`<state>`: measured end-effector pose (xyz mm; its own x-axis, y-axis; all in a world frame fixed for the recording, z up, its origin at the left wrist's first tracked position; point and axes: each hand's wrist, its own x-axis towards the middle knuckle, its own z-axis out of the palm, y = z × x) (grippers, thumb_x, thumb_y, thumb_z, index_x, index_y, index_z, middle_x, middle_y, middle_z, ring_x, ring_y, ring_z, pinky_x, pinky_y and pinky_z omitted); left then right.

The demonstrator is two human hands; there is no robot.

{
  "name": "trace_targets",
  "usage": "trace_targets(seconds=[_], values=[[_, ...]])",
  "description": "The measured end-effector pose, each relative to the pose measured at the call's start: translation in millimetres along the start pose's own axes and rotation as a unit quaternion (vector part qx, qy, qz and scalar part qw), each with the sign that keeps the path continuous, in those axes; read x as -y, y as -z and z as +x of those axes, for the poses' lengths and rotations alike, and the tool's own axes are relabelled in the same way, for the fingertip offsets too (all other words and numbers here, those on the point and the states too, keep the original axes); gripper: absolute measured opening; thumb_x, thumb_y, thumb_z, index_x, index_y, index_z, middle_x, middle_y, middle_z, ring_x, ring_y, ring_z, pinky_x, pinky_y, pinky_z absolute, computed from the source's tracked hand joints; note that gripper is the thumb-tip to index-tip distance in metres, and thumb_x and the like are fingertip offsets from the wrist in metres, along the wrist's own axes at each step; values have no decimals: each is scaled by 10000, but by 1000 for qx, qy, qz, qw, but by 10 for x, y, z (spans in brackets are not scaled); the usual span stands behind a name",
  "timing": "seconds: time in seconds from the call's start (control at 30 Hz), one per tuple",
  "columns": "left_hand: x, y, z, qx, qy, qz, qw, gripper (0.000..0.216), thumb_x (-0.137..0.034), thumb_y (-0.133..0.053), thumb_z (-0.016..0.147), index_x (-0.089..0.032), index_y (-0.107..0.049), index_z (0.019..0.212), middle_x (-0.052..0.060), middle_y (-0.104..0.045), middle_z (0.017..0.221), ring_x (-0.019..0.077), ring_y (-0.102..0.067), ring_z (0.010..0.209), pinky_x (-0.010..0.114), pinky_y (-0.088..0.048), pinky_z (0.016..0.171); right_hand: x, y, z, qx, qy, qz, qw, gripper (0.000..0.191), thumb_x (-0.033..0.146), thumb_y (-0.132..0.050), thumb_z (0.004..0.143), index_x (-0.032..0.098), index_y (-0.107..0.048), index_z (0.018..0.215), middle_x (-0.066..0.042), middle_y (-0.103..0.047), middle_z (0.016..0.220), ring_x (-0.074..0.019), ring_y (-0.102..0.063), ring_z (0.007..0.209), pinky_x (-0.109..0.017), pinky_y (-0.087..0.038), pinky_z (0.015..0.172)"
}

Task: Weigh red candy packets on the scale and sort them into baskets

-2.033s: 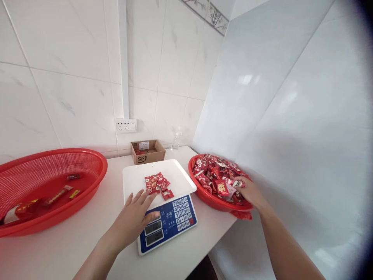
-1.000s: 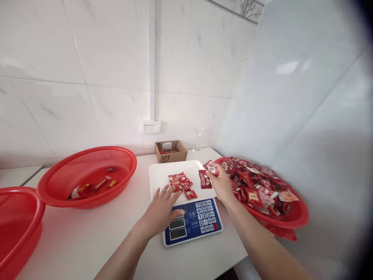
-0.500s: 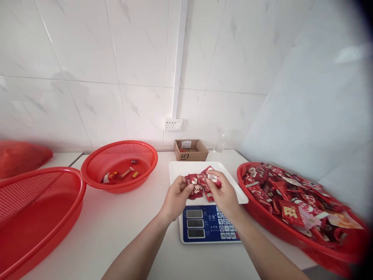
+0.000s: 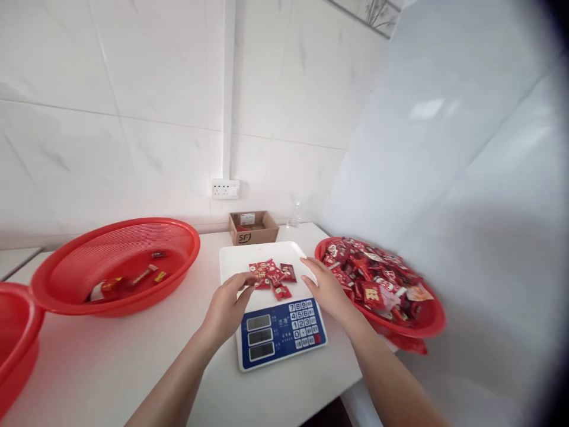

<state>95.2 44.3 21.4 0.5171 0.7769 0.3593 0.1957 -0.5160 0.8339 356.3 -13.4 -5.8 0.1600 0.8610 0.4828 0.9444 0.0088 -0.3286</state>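
**Two hands at the scale, a small pile of red packets on its tray**

At the far left edge a red basket (image 4: 13, 344) shows only in part. Next to it, on the white table (image 4: 111, 362), sits a wide red mesh basket (image 4: 116, 264) with a few wrapped sweets (image 4: 133, 279) lying on its bottom.

The left hand (image 4: 226, 308) comes in from below and rests at the near left edge of the scale's white tray (image 4: 235, 261). Its fingers are curled loosely, and the tips touch the left side of a small pile of red packets (image 4: 272, 276); whether they pinch a packet cannot be told. The pile lies near the middle of the tray, toward its near edge. Below the tray is the scale (image 4: 280, 332) with its blue front, number keys and three displays.

Behind the scale, against the tiled wall, stands an open cardboard box (image 4: 252, 227), with a wall socket (image 4: 225, 188) above it.

The right hand (image 4: 326, 287) is flat, its fingers spread apart and holding nothing, at the right edge of the tray, just beside the pile without touching it. Right of it, a red bowl (image 4: 422, 323) is heaped with more red packets.
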Motion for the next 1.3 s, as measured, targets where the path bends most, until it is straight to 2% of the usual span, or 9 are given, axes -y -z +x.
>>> trace_targets(seconds=[0.07, 0.13, 0.3, 0.43, 0.53, 0.67, 0.87, 1.1, 1.3], values=[[26, -22, -17, 42, -38, 121, 991, 233, -217, -389, 856, -238, -600, 952, 41, -634, 1032, 210, -565, 984, 343, -453, 824, -239, 156, -47, -19, -34, -47, 998, 424, 287, -415, 848, 166, -528, 1239, -131, -519, 1278, -236, -438, 1215, -423, -334, 1024], [34, -46, -36, 87, -49, 186, 978, 297, -158, -352, 844, -245, -626, 918, 40, -631, 1042, 210, -559, 999, 327, -460, 806, -537, 313, -125, -16, -77, -83, 993, 411, 279, -408, 848, 163, -547, 1217, -132, -535, 1262, -247, -457, 1199, -431, -347, 1006], [17, -48, -54, 162, -25, 244, 956, 354, -174, -325, 861, -257, -643, 993, 37, -616, 1103, 209, -544, 1041, 323, -455, 826, -1149, 625, -380, 108, -167, -95, 975, 378, 318, -452, 832, 207, -594, 1164, -112, -621, 1164, -271, -591, 1038, -430, -444, 881], [-17, -28, -55, 186, -30, 276, 943, 302, -248, -368, 879, -260, -632, 1025, 54, -601, 1067, 213, -557, 980, 328, -447, 795, -1250, 717, -450, 166, -168, -127, 963, 469, 343, -554, 760, 202, -572, 1207, -124, -599, 1202, -301, -585, 1050, -433, -448, 864], [-37, -36, -60, 172, -13, 297, 939, 273, -284, -382, 885, -247, -634, 984, 62, -594, 996, 209, -562, 929, 318, -439, 760, -1218, 685, -435, 162, -172, -165, 958, 512, 311, -579, 725, 201, -561, 1225, -141, -585, 1216, -328, -585, 1038, -452, -446, 839], [-34, -46, -59, 155, 20, 317, 935, 316, -349, -338, 907, -237, -626, 973, 65, -585, 947, 206, -568, 906, 300, -434, 722, -1222, 591, -453, 112, -174, -154, 966, 539, 226, -566, 702, 220, -545, 1240, -130, -626, 1151, -311, -609, 980, -445, -438, 834], [-16, -26, -36, 145, 35, 333, 931, 341, -353, -319, 913, -245, -610, 1055, 66, -594, 984, 215, -575, 926, 296, -428, 698, -1254, 520, -491, -15, -181, -60, 982, 368, 108, -496, 648, 243, -669, 942, -54, -682, 995, -227, -624, 916, -365, -442, 846], [6, -24, -26, 129, 46, 322, 937, 337, -382, -323, 904, -265, -604, 1047, 51, -608, 1004, 209, -590, 904, 279, -420, 661, -1221, 621, -446, -168, -199, -30, 965, 243, 285, -475, 751, 195, -613, 930, -80, -642, 996, -218, -573, 948, -408, -409, 888], [22, -27, -19, 127, 46, 323, 937, 333, -389, -323, 906, -262, -595, 1050, 51, -608, 1004, 209, -593, 886, 278, -413, 659, -1135, 691, -443, -222, -199, -7, 954, 251, 392, -462, 777, 196, -613, 823, -80, -654, 900, -215, -572, 873, -399, -415, 848]])
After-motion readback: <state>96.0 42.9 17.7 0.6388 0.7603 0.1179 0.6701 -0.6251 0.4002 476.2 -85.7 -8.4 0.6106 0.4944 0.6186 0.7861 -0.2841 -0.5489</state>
